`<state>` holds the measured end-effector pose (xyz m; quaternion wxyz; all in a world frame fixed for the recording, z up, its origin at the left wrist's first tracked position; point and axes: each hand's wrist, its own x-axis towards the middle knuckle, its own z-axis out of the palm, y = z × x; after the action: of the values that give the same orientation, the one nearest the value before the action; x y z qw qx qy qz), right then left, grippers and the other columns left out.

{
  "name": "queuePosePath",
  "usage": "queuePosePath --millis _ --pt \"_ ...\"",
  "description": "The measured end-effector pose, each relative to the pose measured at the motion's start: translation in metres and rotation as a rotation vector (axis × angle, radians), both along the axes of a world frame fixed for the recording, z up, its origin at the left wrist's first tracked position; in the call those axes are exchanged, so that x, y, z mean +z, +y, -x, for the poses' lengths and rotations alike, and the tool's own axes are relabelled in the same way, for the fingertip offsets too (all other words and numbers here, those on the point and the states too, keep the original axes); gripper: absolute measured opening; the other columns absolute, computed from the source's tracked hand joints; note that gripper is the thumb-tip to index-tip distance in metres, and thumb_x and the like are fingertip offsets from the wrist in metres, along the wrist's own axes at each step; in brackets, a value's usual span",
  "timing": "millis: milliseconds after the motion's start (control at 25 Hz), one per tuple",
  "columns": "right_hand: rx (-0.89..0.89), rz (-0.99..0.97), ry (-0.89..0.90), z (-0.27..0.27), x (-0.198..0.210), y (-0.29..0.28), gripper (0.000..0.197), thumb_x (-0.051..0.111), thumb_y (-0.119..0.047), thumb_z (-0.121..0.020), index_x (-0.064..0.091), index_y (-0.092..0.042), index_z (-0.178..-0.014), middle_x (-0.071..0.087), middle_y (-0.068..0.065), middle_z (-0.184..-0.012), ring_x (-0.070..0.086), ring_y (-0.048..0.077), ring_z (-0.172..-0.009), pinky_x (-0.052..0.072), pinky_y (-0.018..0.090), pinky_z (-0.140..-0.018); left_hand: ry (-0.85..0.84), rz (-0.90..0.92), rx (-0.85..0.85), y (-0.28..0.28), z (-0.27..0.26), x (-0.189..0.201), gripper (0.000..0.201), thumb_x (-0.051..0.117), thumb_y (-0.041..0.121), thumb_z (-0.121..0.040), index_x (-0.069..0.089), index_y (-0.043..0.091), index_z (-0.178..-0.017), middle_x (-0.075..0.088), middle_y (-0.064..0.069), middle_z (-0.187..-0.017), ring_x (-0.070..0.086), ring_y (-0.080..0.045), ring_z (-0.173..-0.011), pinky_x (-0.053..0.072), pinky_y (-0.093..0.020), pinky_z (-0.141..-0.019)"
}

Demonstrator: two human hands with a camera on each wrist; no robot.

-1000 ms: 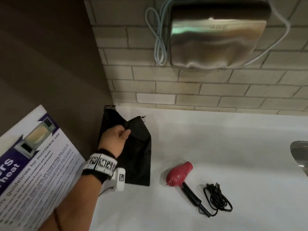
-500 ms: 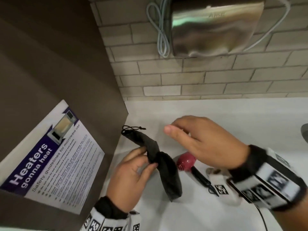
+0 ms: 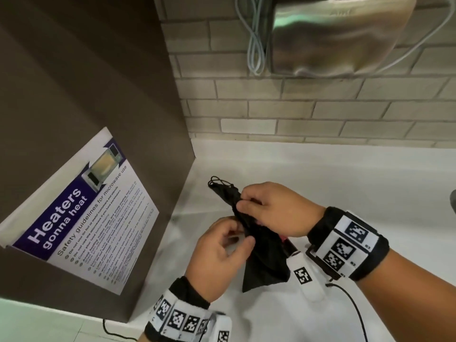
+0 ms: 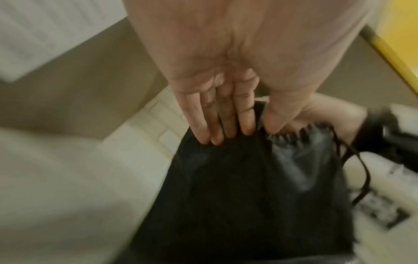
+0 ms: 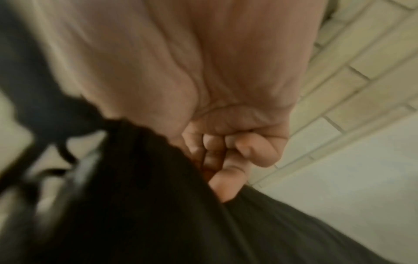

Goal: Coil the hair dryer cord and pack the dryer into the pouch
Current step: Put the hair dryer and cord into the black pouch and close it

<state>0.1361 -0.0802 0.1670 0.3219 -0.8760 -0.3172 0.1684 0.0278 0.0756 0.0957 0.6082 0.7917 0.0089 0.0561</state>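
Head view: both hands hold a black drawstring pouch [image 3: 259, 245] above the white counter [image 3: 345, 183], near a brown cabinet side that carries a microwave safety poster [image 3: 86, 218]. The left hand [image 3: 217, 260] pinches the cloth partway down between thumb and fingers; the right hand [image 3: 276, 208] grips it higher up, near the gathered mouth, where the drawstring loops [image 3: 219, 181] trail out to the upper left. Only a sliver of the red hair dryer [image 3: 285, 240] shows, beneath the right wrist and behind the hanging pouch; its cord cannot be made out. A steel wall hand dryer [image 3: 340, 38] hangs on the brick wall above.

Left wrist view, blurred: fingers [image 4: 203, 116] lie nearly straight on one side of the pouch's top edge and the thumb presses the other side, pinching the cloth [image 4: 237, 196].

Right wrist view, also blurred: fingers [image 5: 237, 142] are curled tight, closed on a fold of black fabric [image 5: 147, 196].
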Motion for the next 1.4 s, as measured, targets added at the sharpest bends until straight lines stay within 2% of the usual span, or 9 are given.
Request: queuePosePath --millis 120,280,440,600,760,960,1080,1280,1400 --pt "-0.113 -0.163 0.239 0.006 -0.002 -0.007 0.029 0.056 -0.035 -0.107 0.067 -0.018 -0.086 0.064 -0.005 -0.064 0.060 0.005 -0.053 0.049 0.022 -0.056 0.288 0.664 0.052 -0.013 -0.004 0.011 0.037 0.058 0.032 -0.102 0.072 0.005 -0.122 0.075 -0.023 -0.120 0.070 -0.040 -0.116 0.055 -0.052 -0.100" --pt "-0.111 -0.175 0.132 0.015 -0.008 -0.005 0.035 0.049 -0.033 -0.110 0.054 -0.019 -0.079 0.056 -0.003 -0.065 0.052 0.007 -0.053 0.044 0.025 -0.058 0.449 0.906 0.208 -0.018 -0.012 0.016 0.034 0.051 0.020 -0.105 0.069 0.006 -0.129 0.074 -0.022 -0.125 0.071 -0.036 -0.117 0.054 -0.042 -0.098" --pt "-0.200 0.002 -0.121 0.001 -0.030 -0.027 0.035 0.039 -0.036 -0.112 0.048 -0.015 -0.086 0.054 -0.001 -0.074 0.055 0.025 -0.074 0.043 0.039 -0.072 0.568 1.114 0.245 0.003 -0.021 0.028 0.044 0.040 0.030 -0.107 0.064 0.005 -0.135 0.074 -0.024 -0.124 0.072 -0.040 -0.113 0.056 -0.053 -0.099" --pt "-0.288 0.036 -0.023 -0.007 -0.056 -0.060 0.035 0.044 -0.040 -0.111 0.055 -0.015 -0.090 0.058 -0.002 -0.074 0.058 0.023 -0.073 0.046 0.038 -0.070 0.523 1.088 0.263 0.034 -0.030 0.049 0.047 0.032 0.020 -0.108 0.072 -0.003 -0.117 0.081 -0.023 -0.099 0.081 -0.033 -0.081 0.065 -0.044 -0.055" --pt "-0.595 -0.057 0.035 0.004 -0.072 -0.088 0.055 0.039 -0.068 -0.103 0.057 -0.018 -0.088 0.065 0.001 -0.082 0.063 0.024 -0.075 0.049 0.039 -0.069 0.574 0.926 0.156 0.036 -0.028 0.046 0.048 0.043 0.036 -0.101 0.074 0.007 -0.123 0.079 -0.018 -0.111 0.080 -0.032 -0.087 0.063 -0.044 -0.072" --pt "-0.829 0.434 0.250 0.032 -0.114 -0.114 0.110 0.025 -0.101 -0.075 0.043 -0.021 -0.149 0.046 0.017 -0.146 0.059 0.043 -0.126 0.049 0.048 -0.098 0.511 0.783 0.109 0.017 -0.017 0.032 0.054 0.042 0.038 -0.105 0.086 0.012 -0.091 0.081 -0.015 -0.105 0.080 -0.026 -0.090 0.051 -0.042 -0.084" --pt "-0.820 0.489 0.354 0.034 -0.145 -0.103 0.134 0.029 -0.109 -0.058 0.026 -0.023 -0.161 0.033 0.018 -0.159 0.050 0.045 -0.137 0.047 0.052 -0.109 0.519 0.765 0.146 0.009 -0.016 0.021 0.048 0.046 0.040 -0.104 0.081 0.007 -0.108 0.079 -0.018 -0.115 0.078 -0.031 -0.101 0.052 -0.045 -0.090" --pt "-0.678 0.795 0.044 0.030 -0.177 -0.083 0.130 0.021 -0.108 -0.057 0.014 -0.033 -0.163 0.017 0.016 -0.169 0.032 0.045 -0.148 0.032 0.068 -0.111 0.559 0.720 0.197 -0.012 -0.005 0.008 0.041 0.053 0.035 -0.103 0.073 0.004 -0.119 0.079 -0.019 -0.112 0.078 -0.033 -0.100 0.055 -0.043 -0.086" --pt "-0.568 0.879 -0.088 0.025 -0.189 -0.078 0.109 0.030 -0.099 -0.074 0.019 -0.034 -0.161 0.027 0.020 -0.165 0.038 0.047 -0.144 0.028 0.071 -0.110 0.628 0.721 0.219 -0.020 0.003 -0.005 0.039 0.058 0.035 -0.100 0.072 0.006 -0.123 0.079 -0.019 -0.114 0.074 -0.037 -0.109 0.051 -0.049 -0.103"
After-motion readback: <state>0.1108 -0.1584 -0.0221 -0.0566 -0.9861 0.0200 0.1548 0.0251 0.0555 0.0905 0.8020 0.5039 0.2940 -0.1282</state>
